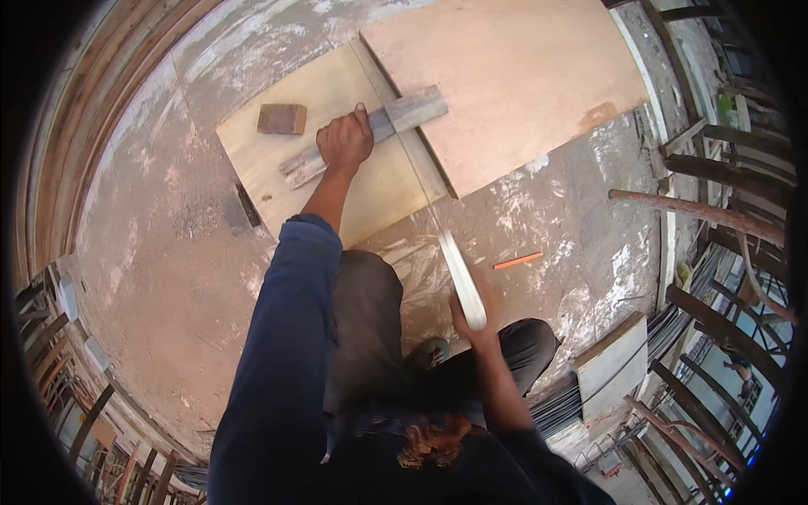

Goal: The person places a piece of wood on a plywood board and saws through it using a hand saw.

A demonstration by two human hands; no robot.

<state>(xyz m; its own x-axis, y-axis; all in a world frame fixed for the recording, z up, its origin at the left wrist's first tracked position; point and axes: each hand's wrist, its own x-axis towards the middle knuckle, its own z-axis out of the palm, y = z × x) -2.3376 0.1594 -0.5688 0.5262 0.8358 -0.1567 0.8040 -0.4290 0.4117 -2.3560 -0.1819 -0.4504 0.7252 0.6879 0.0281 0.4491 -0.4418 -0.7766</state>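
Observation:
My left hand (346, 138) is closed on a weathered wooden batten (422, 109), pressing it down across a pale plywood sheet (244, 160). The batten reaches over a dark line on the sheet and onto a second, pinkish plywood sheet (522, 76). Low and nearer to me, my right hand (479, 322) grips the pale handle of a handsaw (459, 273), seen edge-on. Its thin blade, blurred, points at the near edge of the pale sheet, in line with the dark line. My right fingers are partly hidden and smeared by motion.
A brown wooden block (282, 119) rests on the pale sheet, left of my hand. An orange pencil-like stick (518, 261) lies on the dusty floor at right. Poles (699, 215), dark rods and a board (613, 366) stand at the right; long planks (63, 151) line the left.

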